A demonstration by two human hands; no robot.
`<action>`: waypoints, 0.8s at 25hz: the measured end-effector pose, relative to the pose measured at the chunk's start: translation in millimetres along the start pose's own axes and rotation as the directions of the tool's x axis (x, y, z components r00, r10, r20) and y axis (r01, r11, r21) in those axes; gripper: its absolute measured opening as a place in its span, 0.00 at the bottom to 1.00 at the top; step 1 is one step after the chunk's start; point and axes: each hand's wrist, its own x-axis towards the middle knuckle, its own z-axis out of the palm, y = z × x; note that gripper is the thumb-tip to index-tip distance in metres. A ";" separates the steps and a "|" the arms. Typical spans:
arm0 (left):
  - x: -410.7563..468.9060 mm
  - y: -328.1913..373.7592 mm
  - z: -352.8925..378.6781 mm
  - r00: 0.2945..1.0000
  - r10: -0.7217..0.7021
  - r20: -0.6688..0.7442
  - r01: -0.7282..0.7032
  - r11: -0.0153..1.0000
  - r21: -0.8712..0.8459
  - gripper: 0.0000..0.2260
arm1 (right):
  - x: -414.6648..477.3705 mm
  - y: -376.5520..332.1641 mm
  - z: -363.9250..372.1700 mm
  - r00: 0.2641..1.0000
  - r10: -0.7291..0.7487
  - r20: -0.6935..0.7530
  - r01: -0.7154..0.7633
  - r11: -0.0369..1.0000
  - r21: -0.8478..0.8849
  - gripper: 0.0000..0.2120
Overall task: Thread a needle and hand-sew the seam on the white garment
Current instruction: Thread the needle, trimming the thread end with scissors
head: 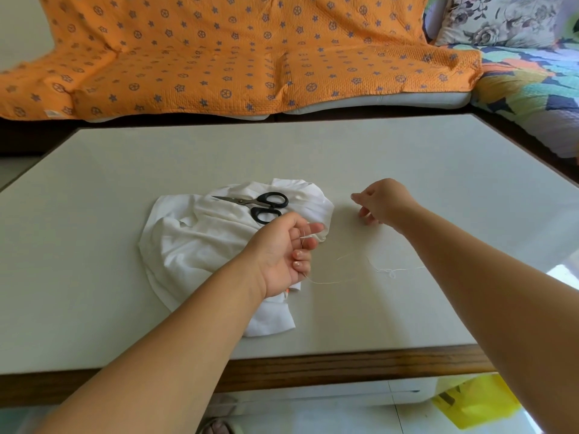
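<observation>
You are holding your left hand (282, 252) just below the centre of the frame, palm turned toward you, with the fingers curling in around a fine white thread (390, 272). The thread is running down across those fingers and trailing off to the right over the pale table (407, 151), where it is looping and ending in a small tangle. Your right hand (382, 203) is hovering right of centre, well apart from the left, with thumb and fingertips drawn close together. Whether it is pinching the thread or a needle is too fine to tell. The white garment (194, 245) is lying crumpled on the table left of centre, partly under your left hand and wrist. A pair of black-handled scissors (260, 203) is resting on its upper part, blades closed and pointing left. Across the top of the frame an orange patterned blanket (219, 51) is draping over a sofa, with a floral pillow (501, 20) in the upper right. A yellow bag (476, 402) is sitting on the floor at the lower right.
</observation>
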 end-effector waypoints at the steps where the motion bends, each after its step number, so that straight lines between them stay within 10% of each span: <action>1: 0.5 0.5 0.8 1.000 0.002 0.005 -0.002 1.000 -0.001 0.10 | -0.7 1.0 -0.7 1.000 0.020 0.011 -0.020 0.999 0.031 0.13; 9: 9.1 0.2 15.1 1.000 -0.001 0.009 0.001 1.000 0.000 0.11 | -29.7 7.4 -19.0 0.973 -0.157 -0.170 0.132 0.980 -0.149 0.07; 20: 10.2 -1.8 21.0 1.000 -0.022 -0.010 0.022 1.000 -0.005 0.11 | -47.9 21.2 -15.7 0.977 -0.205 -0.054 0.190 0.960 -0.207 0.21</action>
